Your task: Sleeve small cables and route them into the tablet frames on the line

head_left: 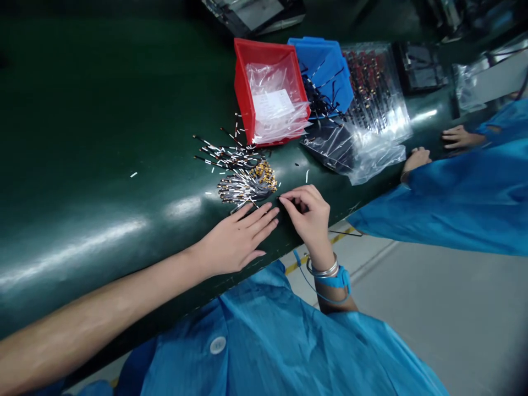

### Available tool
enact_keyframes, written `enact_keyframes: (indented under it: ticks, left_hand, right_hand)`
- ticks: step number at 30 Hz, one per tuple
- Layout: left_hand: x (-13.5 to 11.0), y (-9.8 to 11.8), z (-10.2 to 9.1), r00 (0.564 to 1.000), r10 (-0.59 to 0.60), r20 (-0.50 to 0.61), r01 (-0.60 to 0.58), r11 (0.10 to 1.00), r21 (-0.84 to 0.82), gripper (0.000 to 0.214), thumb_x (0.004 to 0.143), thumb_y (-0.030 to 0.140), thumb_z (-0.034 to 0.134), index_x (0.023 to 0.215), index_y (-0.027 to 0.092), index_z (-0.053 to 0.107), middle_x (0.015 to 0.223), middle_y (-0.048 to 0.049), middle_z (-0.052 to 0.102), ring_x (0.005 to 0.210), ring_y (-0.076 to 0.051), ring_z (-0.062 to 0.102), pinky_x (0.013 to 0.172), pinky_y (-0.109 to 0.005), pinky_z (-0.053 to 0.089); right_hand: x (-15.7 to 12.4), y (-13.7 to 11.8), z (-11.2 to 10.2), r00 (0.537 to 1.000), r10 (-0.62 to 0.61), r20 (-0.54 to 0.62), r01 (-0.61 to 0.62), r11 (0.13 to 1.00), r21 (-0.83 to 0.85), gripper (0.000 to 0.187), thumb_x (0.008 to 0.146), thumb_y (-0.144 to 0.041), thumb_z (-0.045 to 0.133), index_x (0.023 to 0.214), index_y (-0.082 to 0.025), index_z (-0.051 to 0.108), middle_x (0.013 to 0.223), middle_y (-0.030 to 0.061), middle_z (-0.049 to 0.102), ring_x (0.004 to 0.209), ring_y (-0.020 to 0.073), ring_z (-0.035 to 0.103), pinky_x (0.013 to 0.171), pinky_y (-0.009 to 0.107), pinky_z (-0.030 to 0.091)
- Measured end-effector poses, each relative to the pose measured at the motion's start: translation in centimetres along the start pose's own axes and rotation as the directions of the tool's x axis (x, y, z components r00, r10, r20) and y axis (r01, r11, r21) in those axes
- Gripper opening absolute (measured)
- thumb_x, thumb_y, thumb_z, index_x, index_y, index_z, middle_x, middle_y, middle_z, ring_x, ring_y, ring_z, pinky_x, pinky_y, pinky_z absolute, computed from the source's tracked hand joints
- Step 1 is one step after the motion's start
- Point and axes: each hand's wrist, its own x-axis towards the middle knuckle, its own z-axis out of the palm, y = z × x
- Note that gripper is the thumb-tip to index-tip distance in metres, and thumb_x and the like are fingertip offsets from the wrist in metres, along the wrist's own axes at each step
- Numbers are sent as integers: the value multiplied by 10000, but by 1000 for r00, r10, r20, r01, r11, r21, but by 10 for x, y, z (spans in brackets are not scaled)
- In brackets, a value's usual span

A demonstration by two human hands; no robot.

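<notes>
My left hand (243, 236) lies flat, palm down, on the green work surface, its fingers stretched out. Its fingertips reach the lower edge of a bundle of short black cables (241, 188) with white labels and gold-coloured ends. Just right of that bundle, my right hand (307, 212) has thumb and forefinger pinched together at the table top. A tiny dark bit shows at the pinch, too small to name. Looser cables of the same kind (223, 155) lie spread behind the bundle. A blue wrist strap (340, 279) and bangles circle my right wrist.
Behind the cables stands a red bin (240, 82) with clear bags and a white paper. Beside it, a blue bin (344, 91) holds dark cables. Plastic-bagged parts (375, 99) lie to the right. A co-worker's hands (417, 159) rest at the table edge. White slips (133, 175) are scattered.
</notes>
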Motion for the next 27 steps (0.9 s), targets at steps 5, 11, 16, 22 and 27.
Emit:
enact_keyframes:
  ticks: [5,11,16,22,27]
  left_hand:
    - [2,1,0,1000,-10,23,11,1000,-5,601,955,452,435,1437,94,405,1527,-123,337,1449,-253,247,1163,-416,205]
    - [2,0,-2,1000,2,19,-2,1000,27,611,947,452,453,1428,76,415,1522,-133,338,1434,-272,281,1145,-430,237]
    - [2,1,-3,1000,15,1,-15,999,45,602,948,446,456,1414,66,435,1509,-138,361,1416,-284,317,1139,-441,247]
    - [2,1,-2,1000,14,2,-14,999,51,613,938,453,473,1412,66,436,1505,-137,370,1410,-285,329,1132,-448,262]
    - [3,1,-2,1000,13,-12,-12,998,59,609,938,450,473,1410,67,439,1502,-134,377,1406,-282,336,1131,-443,262]
  right_hand:
    - [2,6,3,998,-53,19,54,998,-39,96,840,-175,637,756,-207,670,735,11,657,698,148,568,599,294,457]
    - [0,8,2,999,-45,19,46,998,-47,93,853,-209,628,771,-215,673,748,7,661,681,143,566,589,301,451]
    - [0,12,3,990,-142,12,142,988,-54,80,853,-206,634,788,-212,679,757,10,664,700,144,577,583,296,456]
    - [0,10,6,971,-238,-35,231,963,-139,79,858,-181,628,798,-199,677,751,24,660,712,146,580,609,296,478]
    - [-2,9,5,957,-288,-30,277,941,-196,89,866,-168,615,827,-200,689,749,27,646,704,143,559,627,293,486]
